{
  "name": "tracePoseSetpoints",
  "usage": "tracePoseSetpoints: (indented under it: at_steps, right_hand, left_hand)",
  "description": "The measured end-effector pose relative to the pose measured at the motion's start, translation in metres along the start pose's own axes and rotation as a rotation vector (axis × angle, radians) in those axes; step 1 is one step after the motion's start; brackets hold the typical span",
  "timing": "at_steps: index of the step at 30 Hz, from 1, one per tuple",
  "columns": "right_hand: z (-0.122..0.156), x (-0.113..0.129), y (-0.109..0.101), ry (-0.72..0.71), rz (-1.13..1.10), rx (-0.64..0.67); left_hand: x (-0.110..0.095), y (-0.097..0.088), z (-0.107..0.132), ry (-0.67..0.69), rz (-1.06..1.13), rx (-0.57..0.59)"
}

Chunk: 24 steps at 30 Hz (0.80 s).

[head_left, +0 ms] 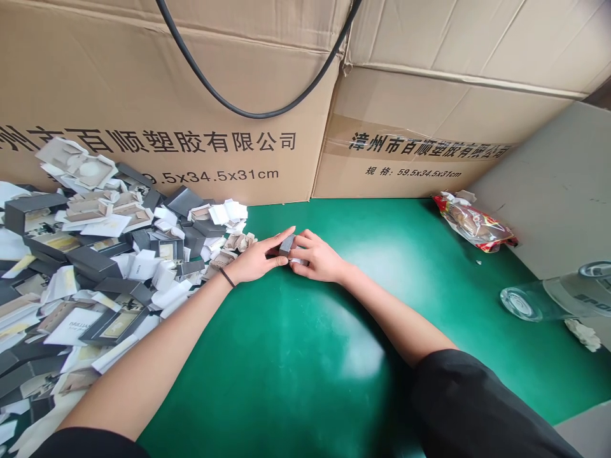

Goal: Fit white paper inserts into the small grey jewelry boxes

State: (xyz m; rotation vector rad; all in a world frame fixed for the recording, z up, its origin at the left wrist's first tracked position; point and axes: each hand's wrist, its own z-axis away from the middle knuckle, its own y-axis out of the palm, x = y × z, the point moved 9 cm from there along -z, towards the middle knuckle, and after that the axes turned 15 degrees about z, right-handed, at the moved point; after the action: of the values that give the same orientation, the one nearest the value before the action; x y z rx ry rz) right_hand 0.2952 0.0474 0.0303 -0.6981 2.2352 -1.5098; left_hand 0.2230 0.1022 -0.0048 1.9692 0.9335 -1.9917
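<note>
Both of my hands meet over the green tabletop (296,356), around a small dark grey box (287,245). The thumb and fingers of my left hand (255,259) pinch the box from its left side. My right hand (317,256) has its fingers curled against the right side of the same box, covering much of it. A pale bit shows under the right fingers; I cannot make out what it is. Left of my left hand lies a heap of dark grey boxes (95,262) mixed with white papers and beige card inserts (126,210).
Large cardboard cartons (238,76) stand along the back, with a black cable (260,116) hanging before them. At right are a red snack packet (472,222), a clear bottle (556,298) lying at an angle, a crumpled tissue (582,335) and a grey side panel (548,184).
</note>
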Motion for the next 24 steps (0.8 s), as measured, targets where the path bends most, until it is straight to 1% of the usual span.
tracePoseSetpoints:
  at_steps: [7, 14, 17, 20, 24]
  right_hand:
    - [0.002, 0.001, 0.003, 0.001, 0.075, -0.009]
    - [0.016, 0.007, -0.003, -0.048, 0.195, -0.152]
    - [0.019, 0.009, -0.008, -0.035, 0.239, -0.185]
    - [0.019, 0.013, -0.011, -0.01, 0.267, -0.169]
    - [0.019, 0.018, -0.005, 0.058, 0.277, -0.069]
  left_hand:
    - [-0.003, 0.0, 0.0, 0.017, -0.034, 0.003]
    - [0.0, 0.001, 0.0, 0.013, -0.013, 0.009]
    - [-0.001, 0.001, 0.0, 0.015, 0.013, 0.012]
    - [-0.002, 0.001, 0.001, 0.029, -0.001, 0.014]
    - [-0.001, 0.001, 0.001, 0.019, -0.054, 0.009]
